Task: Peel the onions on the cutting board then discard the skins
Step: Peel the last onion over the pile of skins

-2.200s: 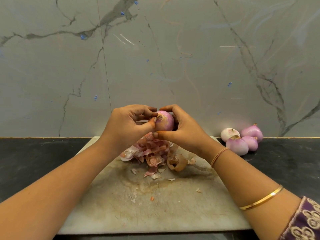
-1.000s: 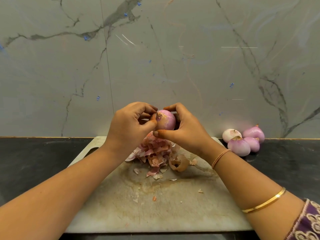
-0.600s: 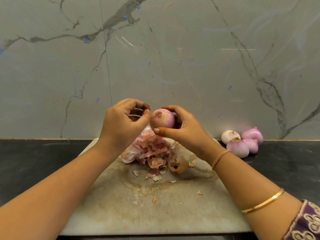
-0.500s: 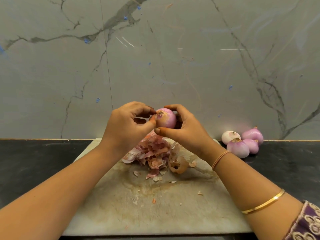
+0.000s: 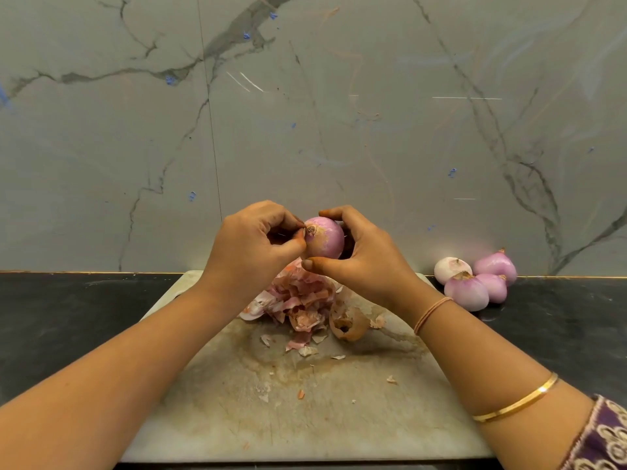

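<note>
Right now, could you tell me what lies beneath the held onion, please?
Below the onion, a pile of onion skins lies on the cutting board. The board under the pile is hidden.

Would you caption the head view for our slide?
Above the skins, the right hand holds an onion; the left hand pinches its root.

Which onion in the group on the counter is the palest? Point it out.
The back-left onion of the four by the wall. It is almost white, while the other three are pinkish purple.
</note>
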Tool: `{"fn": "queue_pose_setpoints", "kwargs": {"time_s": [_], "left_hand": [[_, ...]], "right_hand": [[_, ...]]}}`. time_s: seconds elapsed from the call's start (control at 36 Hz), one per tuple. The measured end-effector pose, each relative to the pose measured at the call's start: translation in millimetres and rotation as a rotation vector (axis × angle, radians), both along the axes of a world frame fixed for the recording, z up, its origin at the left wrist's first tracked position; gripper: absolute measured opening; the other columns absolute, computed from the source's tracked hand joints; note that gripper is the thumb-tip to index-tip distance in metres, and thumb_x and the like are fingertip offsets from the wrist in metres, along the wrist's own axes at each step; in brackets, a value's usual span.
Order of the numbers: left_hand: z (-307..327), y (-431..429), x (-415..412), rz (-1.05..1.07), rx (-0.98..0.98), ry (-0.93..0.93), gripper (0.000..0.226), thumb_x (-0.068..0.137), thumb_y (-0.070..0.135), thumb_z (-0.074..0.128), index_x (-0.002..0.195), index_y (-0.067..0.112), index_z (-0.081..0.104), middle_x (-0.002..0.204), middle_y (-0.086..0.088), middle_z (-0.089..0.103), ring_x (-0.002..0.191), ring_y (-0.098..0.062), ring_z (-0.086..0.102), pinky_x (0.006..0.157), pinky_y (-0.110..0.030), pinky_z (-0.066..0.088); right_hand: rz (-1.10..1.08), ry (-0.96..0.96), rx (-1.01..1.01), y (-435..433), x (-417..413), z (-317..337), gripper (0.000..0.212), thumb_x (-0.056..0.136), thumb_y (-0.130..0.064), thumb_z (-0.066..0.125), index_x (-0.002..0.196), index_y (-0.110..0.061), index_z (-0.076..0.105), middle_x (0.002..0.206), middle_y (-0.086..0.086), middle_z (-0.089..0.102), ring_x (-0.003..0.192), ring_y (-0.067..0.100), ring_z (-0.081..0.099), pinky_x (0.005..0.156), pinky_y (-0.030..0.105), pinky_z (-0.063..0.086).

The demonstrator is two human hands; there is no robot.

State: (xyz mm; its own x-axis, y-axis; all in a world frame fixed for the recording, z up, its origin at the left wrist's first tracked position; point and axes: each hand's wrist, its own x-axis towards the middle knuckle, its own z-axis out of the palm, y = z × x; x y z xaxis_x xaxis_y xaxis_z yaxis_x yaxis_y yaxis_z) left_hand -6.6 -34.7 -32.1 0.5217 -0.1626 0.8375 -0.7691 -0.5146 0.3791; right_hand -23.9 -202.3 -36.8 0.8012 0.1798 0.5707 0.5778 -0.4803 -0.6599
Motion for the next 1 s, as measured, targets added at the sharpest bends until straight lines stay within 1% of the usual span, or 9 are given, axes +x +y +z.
{"fn": "queue_pose_setpoints", "kwargs": {"time_s": [0.17, 0.31, 0.39, 0.44, 0.53, 0.58, 0.69, 0.83, 1.0], "left_hand": [[0, -1, -1, 0.042, 0.039, -0.014, 0.011, 0.07, 0.022, 0.061, 0.074, 0.012, 0.067, 0.071, 0.008, 0.059, 0.069, -0.007, 0.059, 0.061, -0.024, 0.051], [1, -1, -3, 0.034, -0.029, 0.006, 0.009, 0.072, 0.023, 0.061, 0.075, 0.016, 0.065, 0.072, 0.004, 0.063, 0.068, -0.009, 0.06, 0.061, -0.024, 0.051], [3, 0, -3, -0.041, -0.147, 0.094, 0.003, 0.074, 0.024, 0.058, 0.074, 0.024, 0.061, 0.078, 0.004, 0.066, 0.071, -0.01, 0.063, 0.063, -0.02, 0.052], [4, 2, -2, -0.145, -0.183, 0.153, 0.006, 0.077, 0.025, 0.057, 0.081, 0.028, 0.059, 0.088, 0.002, 0.066, 0.081, -0.009, 0.064, 0.069, -0.019, 0.053], [4, 5, -2, -0.346, -0.097, 0.215, 0.022, 0.08, 0.037, 0.059, 0.102, 0.039, 0.053, 0.109, 0.005, 0.06, 0.1, -0.012, 0.062, 0.082, -0.024, 0.053], [4, 6, -3, -0.389, 0.008, 0.181, 0.029, 0.082, 0.041, 0.057, 0.11, 0.041, 0.05, 0.113, 0.008, 0.057, 0.101, -0.013, 0.061, 0.084, -0.024, 0.053], [7, 7, -2, -0.381, 0.153, 0.014, 0.027, 0.087, 0.031, 0.057, 0.115, 0.032, 0.055, 0.112, 0.005, 0.055, 0.1, -0.014, 0.06, 0.088, -0.023, 0.051], [8, 9, -2, -0.307, 0.277, -0.092, 0.028, 0.091, 0.031, 0.052, 0.118, 0.031, 0.051, 0.11, 0.001, 0.05, 0.098, -0.013, 0.056, 0.086, -0.029, 0.053], [6, 8, -1, -0.276, 0.309, -0.101, 0.025, 0.092, 0.036, 0.047, 0.116, 0.03, 0.048, 0.11, 0.002, 0.046, 0.096, -0.01, 0.055, 0.082, -0.037, 0.054]], "right_hand": [[0.021, 0.012, -0.005, 1, -2, 0, 0.06, 0.074, -0.022, 0.083, 0.125, -0.02, 0.051, 0.114, -0.003, 0.058, 0.098, 0.016, 0.062, 0.083, 0.019, 0.055], [0.096, 0.171, 0.116, 0, -2, 3, 0.069, 0.075, -0.017, 0.082, 0.126, -0.027, 0.036, 0.118, 0.005, 0.06, 0.099, 0.021, 0.065, 0.088, 0.032, 0.057], [0.153, 0.277, 0.22, -3, -2, 6, 0.06, 0.076, -0.013, 0.08, 0.122, -0.02, 0.042, 0.116, 0.01, 0.061, 0.101, 0.024, 0.065, 0.085, 0.031, 0.058], [0.201, 0.333, 0.277, -7, -1, 8, 0.055, 0.075, -0.012, 0.081, 0.119, -0.02, 0.048, 0.112, 0.01, 0.063, 0.098, 0.024, 0.065, 0.076, 0.026, 0.055], [0.279, 0.372, 0.373, -10, -1, 10, 0.041, 0.071, -0.022, 0.071, 0.109, -0.021, 0.058, 0.101, 0.007, 0.062, 0.084, 0.021, 0.056, 0.065, 0.025, 0.046], [0.331, 0.381, 0.429, -11, -2, 11, 0.036, 0.069, -0.027, 0.061, 0.104, -0.018, 0.061, 0.095, 0.008, 0.057, 0.079, 0.021, 0.047, 0.061, 0.024, 0.041], [0.351, 0.382, 0.445, -10, -4, 12, 0.047, 0.064, -0.045, 0.056, 0.102, -0.018, 0.062, 0.099, 0.015, 0.052, 0.085, 0.029, 0.038, 0.061, 0.026, 0.036], [0.293, 0.374, 0.436, -10, -6, 12, 0.038, 0.075, -0.038, 0.041, 0.102, -0.017, 0.057, 0.099, 0.016, 0.051, 0.084, 0.028, 0.037, 0.061, 0.025, 0.036], [0.271, 0.354, 0.419, -9, -7, 12, 0.046, 0.068, -0.045, 0.051, 0.102, -0.015, 0.058, 0.098, 0.017, 0.052, 0.084, 0.03, 0.039, 0.061, 0.024, 0.038]]}}
